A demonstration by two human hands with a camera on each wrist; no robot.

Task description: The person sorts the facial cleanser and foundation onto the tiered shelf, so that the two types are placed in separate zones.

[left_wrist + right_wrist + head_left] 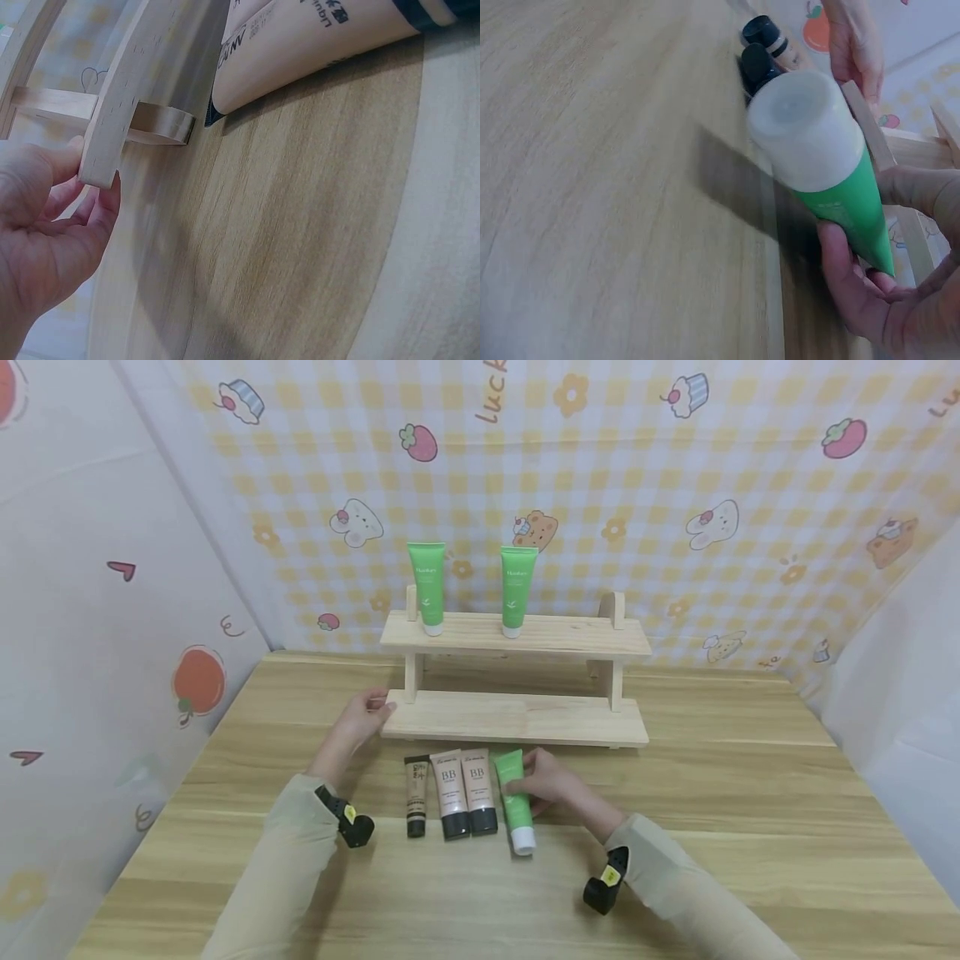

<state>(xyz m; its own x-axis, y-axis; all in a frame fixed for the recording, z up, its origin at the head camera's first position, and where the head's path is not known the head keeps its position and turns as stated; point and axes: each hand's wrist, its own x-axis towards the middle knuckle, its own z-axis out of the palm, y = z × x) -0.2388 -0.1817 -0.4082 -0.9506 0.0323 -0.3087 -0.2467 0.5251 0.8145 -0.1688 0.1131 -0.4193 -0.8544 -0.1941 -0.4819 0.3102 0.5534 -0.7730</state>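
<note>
My left hand [365,717] grips the left end of the lower board of a two-tier wooden shelf [517,717], thumb on top and fingers beneath, as the left wrist view shows. A green tube with a white cap [514,797] is pinched between the thumb and fingers of my right hand [547,779], in front of the shelf. Its cap points toward me, and in the right wrist view the green tube [855,210] casts a shadow on the table. Left of it lie two beige BB cream tubes [478,789] with black caps, side by side, and a slimmer tan tube [416,793].
Two more green tubes stand on the upper board, one at the left [429,585] and one near the middle [517,587]. The shelf rests on a wood-grain table [735,793]. Behind hangs a checked cloth [600,460] with cartoon prints.
</note>
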